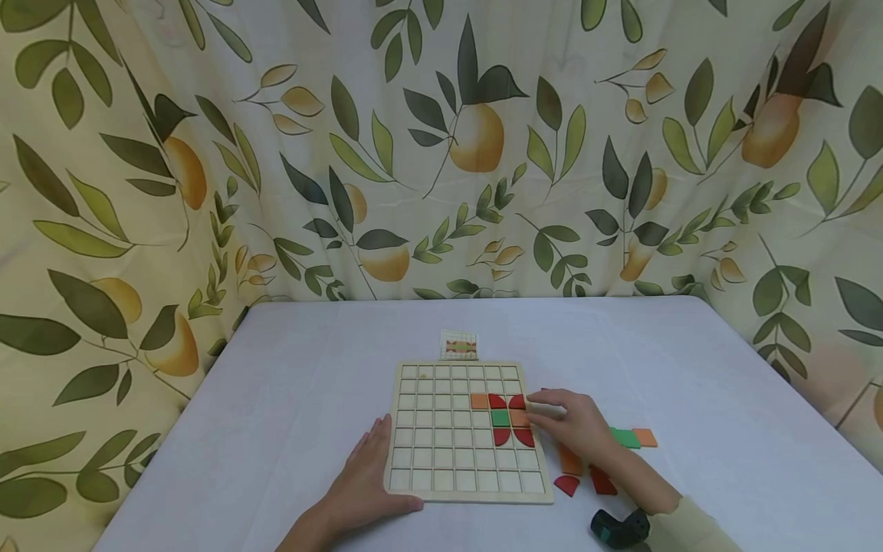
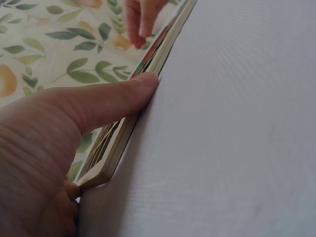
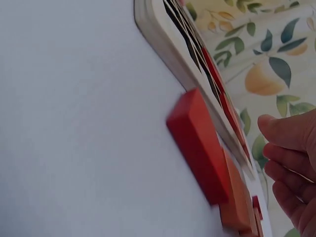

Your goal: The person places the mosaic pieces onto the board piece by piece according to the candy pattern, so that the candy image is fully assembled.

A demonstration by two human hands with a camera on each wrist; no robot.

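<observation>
A pale wooden grid board [image 1: 441,460] lies on the table. My left hand [image 1: 369,475] braces its near left corner, fingers extended along the left side. In the left wrist view the thumb [image 2: 118,96] presses along the board's front edge. Over the right edge hovers my right hand [image 1: 579,425], its fingers loosely bent. Nothing shows between its thumb and fingers in the right wrist view. Beside its fingertips, several red quarter-round pieces [image 1: 501,437] sit in cells around a green square [image 1: 500,418] and an orange square [image 1: 519,418]. Another orange square [image 1: 479,401] is further left.
Behind the board rests a small pattern card [image 1: 459,346]. Loose pieces lie to its right: a red quarter-round [image 1: 567,485], a red block [image 3: 197,148], an orange block [image 1: 569,460], a green piece [image 1: 625,438] and an orange one [image 1: 645,438]. A patterned curtain [image 1: 428,153] hangs beyond the table.
</observation>
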